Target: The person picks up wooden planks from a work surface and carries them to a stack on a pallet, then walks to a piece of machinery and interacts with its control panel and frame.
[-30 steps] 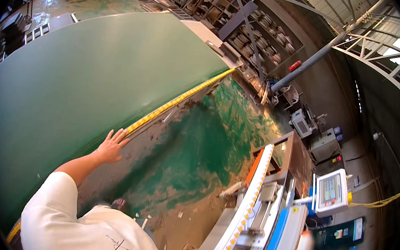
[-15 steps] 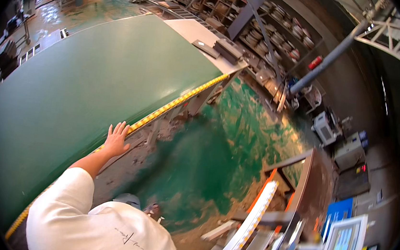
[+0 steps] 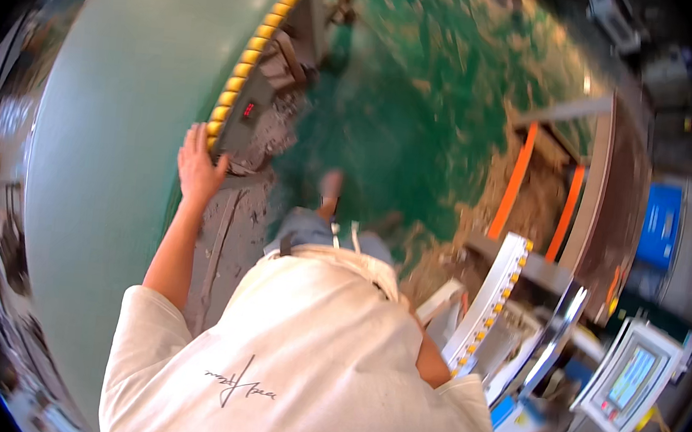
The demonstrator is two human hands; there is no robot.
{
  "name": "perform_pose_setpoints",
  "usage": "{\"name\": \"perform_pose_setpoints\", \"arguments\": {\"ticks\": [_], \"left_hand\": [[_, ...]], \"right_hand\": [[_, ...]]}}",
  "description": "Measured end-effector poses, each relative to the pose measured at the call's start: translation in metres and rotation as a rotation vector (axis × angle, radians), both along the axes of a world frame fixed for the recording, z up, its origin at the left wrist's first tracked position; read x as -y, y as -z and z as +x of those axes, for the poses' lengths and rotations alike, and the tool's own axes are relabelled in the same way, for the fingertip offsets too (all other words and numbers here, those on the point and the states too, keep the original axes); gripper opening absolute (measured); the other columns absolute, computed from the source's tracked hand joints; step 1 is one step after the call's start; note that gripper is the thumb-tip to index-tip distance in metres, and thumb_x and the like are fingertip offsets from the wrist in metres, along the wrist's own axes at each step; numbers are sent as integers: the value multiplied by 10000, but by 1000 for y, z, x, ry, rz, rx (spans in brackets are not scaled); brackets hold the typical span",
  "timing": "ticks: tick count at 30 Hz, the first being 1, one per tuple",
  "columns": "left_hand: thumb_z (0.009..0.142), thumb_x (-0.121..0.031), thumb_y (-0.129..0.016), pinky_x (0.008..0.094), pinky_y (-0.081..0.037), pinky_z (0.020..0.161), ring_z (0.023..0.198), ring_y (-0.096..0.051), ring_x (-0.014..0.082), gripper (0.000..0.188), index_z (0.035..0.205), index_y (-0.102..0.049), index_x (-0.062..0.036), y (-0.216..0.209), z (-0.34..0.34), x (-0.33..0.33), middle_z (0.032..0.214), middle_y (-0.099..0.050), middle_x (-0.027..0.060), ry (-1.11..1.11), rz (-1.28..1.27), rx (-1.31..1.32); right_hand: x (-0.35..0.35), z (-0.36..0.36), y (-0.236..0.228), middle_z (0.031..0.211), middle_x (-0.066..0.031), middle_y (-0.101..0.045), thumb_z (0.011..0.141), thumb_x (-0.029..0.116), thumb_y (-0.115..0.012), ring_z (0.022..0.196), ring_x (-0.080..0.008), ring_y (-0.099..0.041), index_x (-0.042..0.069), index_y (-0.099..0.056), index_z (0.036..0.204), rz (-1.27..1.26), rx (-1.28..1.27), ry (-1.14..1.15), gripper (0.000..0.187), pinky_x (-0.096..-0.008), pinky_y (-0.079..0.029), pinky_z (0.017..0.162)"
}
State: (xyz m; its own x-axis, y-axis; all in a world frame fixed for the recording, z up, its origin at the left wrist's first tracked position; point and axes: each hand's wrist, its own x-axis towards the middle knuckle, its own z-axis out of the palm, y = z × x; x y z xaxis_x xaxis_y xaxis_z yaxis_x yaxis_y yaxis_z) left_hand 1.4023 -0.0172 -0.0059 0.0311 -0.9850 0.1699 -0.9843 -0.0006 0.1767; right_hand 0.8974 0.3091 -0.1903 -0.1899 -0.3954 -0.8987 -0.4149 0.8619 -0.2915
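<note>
Green-topped, the bench (image 3: 114, 110) fills the left side of the workshop, its edge running more nearly upright in the view than half a second ago. Nearest is the person's cream shirt (image 3: 326, 339), more of it showing as the head has tipped down. Bare right arm (image 3: 431, 366) has come into sight beside it; the right hand is hidden by the body, so its grip can't be judged. Farther forward, the left hand (image 3: 198, 173) stays at the bench edge, by the row of yellow rollers (image 3: 247, 61). Its grip is loose, fingers extended and thumb out to the side, closed around nothing. Contact with the edge appears kept through the change of view, which for the work in hand suggests a resting or steadying touch rather than a hold. To the right stands a white rail (image 3: 483, 308) with small yellow rollers, then a touch screen (image 3: 632, 377). Past the person's foot (image 3: 331, 188) (too blurred to read its motion) spreads the dusty green floor (image 3: 407, 97).
</note>
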Motion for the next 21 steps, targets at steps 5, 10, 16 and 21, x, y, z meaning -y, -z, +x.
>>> {"name": "perform_pose_setpoints", "arguments": {"ticks": [5,10,16,21], "left_hand": [[823,-231,-737,459,-330,1176,1442,-370,373,867,1550,-308,-33,19,-78,149,1558,-386,208,99,48,-4],[859,-250,-738,430,-367,1154,1386,-433,400,870,1562,-276,-30,36,-127,278,1529,-409,233,111,104,-21],[919,-311,-739,416,-460,1044,1252,-573,312,827,1581,-299,-80,62,-127,398,1397,-559,225,116,100,-25],[977,-199,-651,346,-493,1035,1255,-585,239,657,1548,-355,-68,71,-118,443,1432,-550,163,79,168,-30]], "right_hand": [[33,-90,14,859,-102,-691,955,94,-530,638,-203,-650,22,-651,1168,-52,53,582,255,-334,-515,549],[135,-115,70,888,-85,-703,950,79,-559,645,-172,-647,10,-616,1255,25,-7,685,317,-303,-488,535],[279,-126,264,882,-92,-716,945,106,-588,666,-146,-654,2,-636,1233,-83,94,436,309,-294,-504,550],[358,-116,445,978,-207,-735,875,254,-702,964,-368,-697,-4,-655,1204,-174,-246,174,421,-429,-553,850]]}}
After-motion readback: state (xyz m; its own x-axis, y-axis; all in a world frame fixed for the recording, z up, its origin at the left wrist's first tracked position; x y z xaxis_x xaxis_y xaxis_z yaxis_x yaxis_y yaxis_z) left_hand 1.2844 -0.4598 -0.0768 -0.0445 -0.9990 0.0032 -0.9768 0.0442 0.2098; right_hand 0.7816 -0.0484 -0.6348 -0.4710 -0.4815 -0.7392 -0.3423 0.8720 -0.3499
